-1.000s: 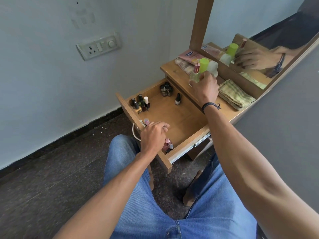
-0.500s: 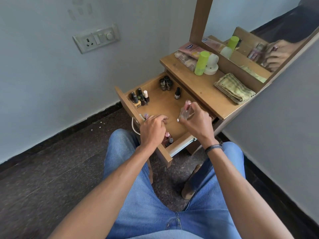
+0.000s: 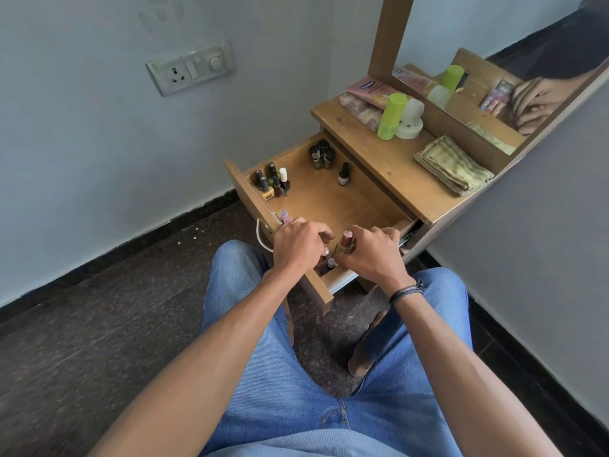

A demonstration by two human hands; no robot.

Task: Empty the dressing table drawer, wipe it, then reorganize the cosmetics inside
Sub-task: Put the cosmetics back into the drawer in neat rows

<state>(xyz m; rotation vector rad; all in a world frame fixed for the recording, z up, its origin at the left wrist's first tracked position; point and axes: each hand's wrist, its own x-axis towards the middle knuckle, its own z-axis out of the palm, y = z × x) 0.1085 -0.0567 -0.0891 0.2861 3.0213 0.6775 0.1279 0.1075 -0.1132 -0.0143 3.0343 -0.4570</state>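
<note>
Restocking the drawer (image 3: 333, 202): right hand (image 3: 370, 253) grips a bottle (image 3: 346, 244) at frame centre, left hand (image 3: 298, 247) curled beside, contents unclear; next, stand it upright.

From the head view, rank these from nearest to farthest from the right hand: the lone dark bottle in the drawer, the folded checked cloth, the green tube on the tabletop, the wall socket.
Measured from the right hand:
1. Lone dark bottle, standing mid-drawer toward the back.
2. Folded checked cloth, on the tabletop's right side.
3. Green tube, upright at the tabletop's rear.
4. Wall socket, up on the left wall.
</note>
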